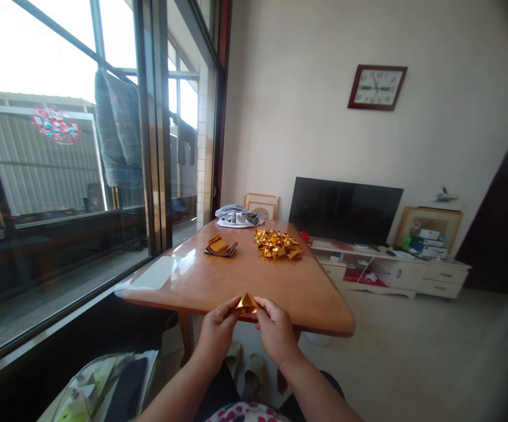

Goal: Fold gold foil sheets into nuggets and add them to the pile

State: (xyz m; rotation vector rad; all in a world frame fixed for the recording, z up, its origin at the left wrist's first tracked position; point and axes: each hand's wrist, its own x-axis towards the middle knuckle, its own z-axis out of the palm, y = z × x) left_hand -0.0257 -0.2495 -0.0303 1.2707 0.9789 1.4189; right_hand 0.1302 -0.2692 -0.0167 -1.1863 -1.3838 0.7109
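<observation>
Both hands hold one folded piece of gold foil paper (pixel 247 303) in front of the table's near edge. My left hand (pixel 221 326) pinches its left end, and my right hand (pixel 274 326) pinches its right end; the piece rises to a point between them. Farther back on the wooden table (pixel 218 287) lies a pile of folded gold pieces (pixel 278 244), to the right. A small stack of flat gold paper sheets (pixel 221 246) sits left of that pile, with some edges curled up.
Folded cloth (pixel 238 216) rests at the table's far end. Behind stands a low white cabinet (pixel 440 281) with a television (pixel 345 210) above it. Windows line the left side. At lower left, a surface holds a dark phone-like object (pixel 127 390) and other items.
</observation>
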